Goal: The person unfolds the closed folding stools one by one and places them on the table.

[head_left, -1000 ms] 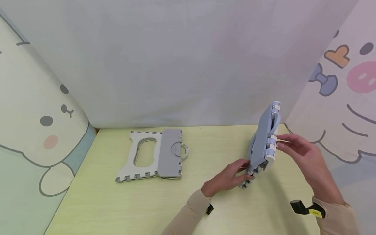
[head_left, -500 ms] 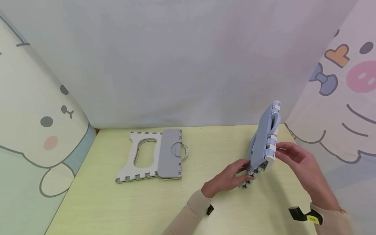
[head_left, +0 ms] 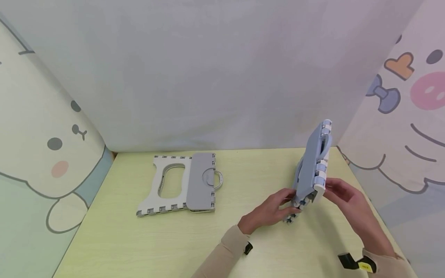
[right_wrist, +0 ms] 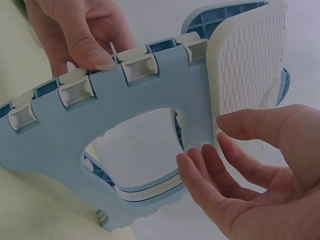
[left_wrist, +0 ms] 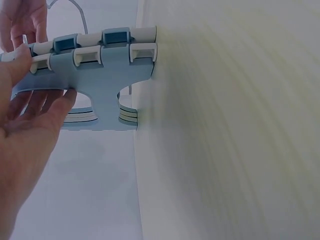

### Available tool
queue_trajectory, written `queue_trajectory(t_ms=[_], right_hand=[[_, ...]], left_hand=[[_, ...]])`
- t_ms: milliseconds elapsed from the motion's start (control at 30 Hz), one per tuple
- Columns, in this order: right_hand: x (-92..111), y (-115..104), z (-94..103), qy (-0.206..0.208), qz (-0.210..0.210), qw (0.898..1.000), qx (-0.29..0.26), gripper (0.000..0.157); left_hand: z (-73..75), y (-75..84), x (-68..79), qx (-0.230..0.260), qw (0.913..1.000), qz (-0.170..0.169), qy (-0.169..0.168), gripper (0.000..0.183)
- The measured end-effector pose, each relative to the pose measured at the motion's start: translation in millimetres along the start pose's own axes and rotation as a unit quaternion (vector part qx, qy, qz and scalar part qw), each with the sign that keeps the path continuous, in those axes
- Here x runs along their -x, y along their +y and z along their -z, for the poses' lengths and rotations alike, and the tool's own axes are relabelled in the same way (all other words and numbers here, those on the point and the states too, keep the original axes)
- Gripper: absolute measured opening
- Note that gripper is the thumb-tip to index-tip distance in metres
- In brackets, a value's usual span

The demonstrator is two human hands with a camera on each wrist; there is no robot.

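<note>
A blue and white folding stool (head_left: pixel 309 166), folded, stands at the right of the table. My left hand (head_left: pixel 267 210) grips its hinged near edge, with the thumb on one side and fingers round the other. In the left wrist view the fingers pass through the opening of the blue leg panel (left_wrist: pixel 107 85). My right hand (head_left: pixel 351 204) is by the stool's right side, low on the seat edge. Its fingers are loosely bent, close to the white textured seat panel (right_wrist: pixel 245 70); whether the fingertips touch it, I cannot tell.
A grey and white folding stool (head_left: pixel 199 185) lies folded flat on the pale yellow table (head_left: pixel 139 247), left of centre. A grey-white wall (head_left: pixel 222 77) rises behind the table. Side panels with cartoon animals (head_left: pixel 382 154) border it.
My right hand has slid down and toward me along the stool's right edge. My left hand and both stools have stayed in place.
</note>
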State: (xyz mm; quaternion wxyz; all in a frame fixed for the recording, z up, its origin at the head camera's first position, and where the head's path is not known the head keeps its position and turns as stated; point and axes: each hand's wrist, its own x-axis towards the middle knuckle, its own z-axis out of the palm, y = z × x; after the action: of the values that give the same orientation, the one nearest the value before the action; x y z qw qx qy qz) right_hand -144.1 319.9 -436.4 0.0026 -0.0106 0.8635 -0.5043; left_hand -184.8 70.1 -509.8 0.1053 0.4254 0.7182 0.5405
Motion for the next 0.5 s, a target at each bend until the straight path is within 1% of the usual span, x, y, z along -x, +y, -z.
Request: queue_trajectory(t_ms=[333, 500], right_hand=[[5, 9, -11.5, -0.02, -0.03, 0.999, -0.009, 0.047], [8, 12, -16.9, -0.024, -0.027, 0.999, -0.012, 0.045]], left_hand=[[-0.1, 1.2, 0.0, -0.004, 0.9999, -0.01, 0.004, 0.049], [0.2, 2.3, 0.4, -0.005, 0.9999, -0.012, 0.003, 0.05]])
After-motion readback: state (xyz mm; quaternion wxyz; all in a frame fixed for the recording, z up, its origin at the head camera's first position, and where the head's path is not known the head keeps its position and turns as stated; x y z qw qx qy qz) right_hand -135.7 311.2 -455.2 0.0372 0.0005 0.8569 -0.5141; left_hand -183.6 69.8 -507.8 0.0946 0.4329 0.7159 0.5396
